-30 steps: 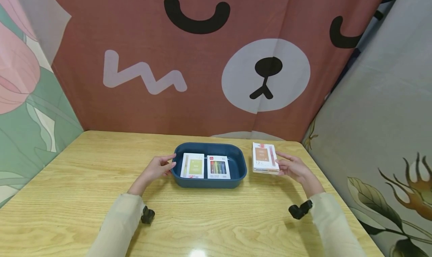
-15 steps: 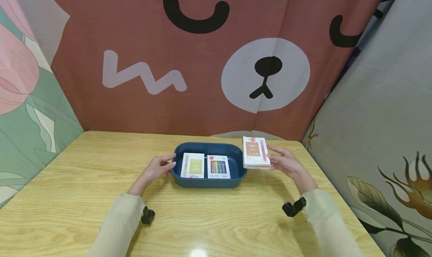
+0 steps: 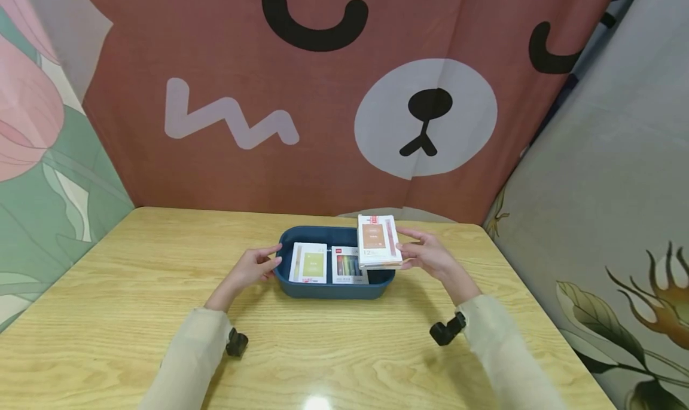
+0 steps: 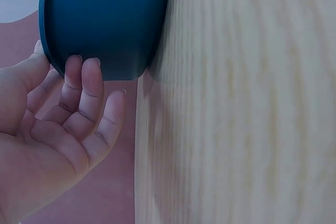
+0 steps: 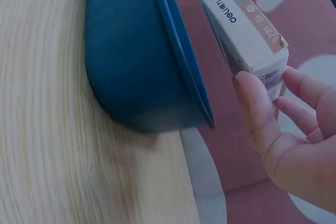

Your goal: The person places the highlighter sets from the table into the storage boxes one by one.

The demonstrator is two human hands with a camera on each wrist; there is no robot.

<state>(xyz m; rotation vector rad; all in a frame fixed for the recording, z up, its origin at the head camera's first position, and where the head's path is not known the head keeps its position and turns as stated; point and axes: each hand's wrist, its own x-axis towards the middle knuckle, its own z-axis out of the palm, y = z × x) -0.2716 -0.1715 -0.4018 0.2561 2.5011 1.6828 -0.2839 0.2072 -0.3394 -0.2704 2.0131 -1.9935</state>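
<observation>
A dark blue plastic bin [image 3: 334, 291] stands on the table. My left hand [image 3: 257, 265] grips its left rim; in the left wrist view, the fingertips [image 4: 91, 69] touch the outer wall. Inside the bin lie a white box with a yellow-green panel [image 3: 314, 265] and a white box with coloured sticks on its front [image 3: 347, 265]. My right hand [image 3: 425, 254] holds a white box with an orange panel [image 3: 378, 238] by its right side, between thumb and fingers. This box is raised over the bin's right end and covers part of the sticks box.
The wooden table [image 3: 334, 350] extends around the bin. A reddish curtain with a bear print [image 3: 242, 177] hangs behind the table's far edge. Patterned cloths flank it on the left [image 3: 43, 177] and right [image 3: 603, 177]. Small black wrist cameras are on both sleeves.
My right hand has carried the orange-panel box leftward, from beside the bin to over its right part. My left hand and the bin have stayed in place.
</observation>
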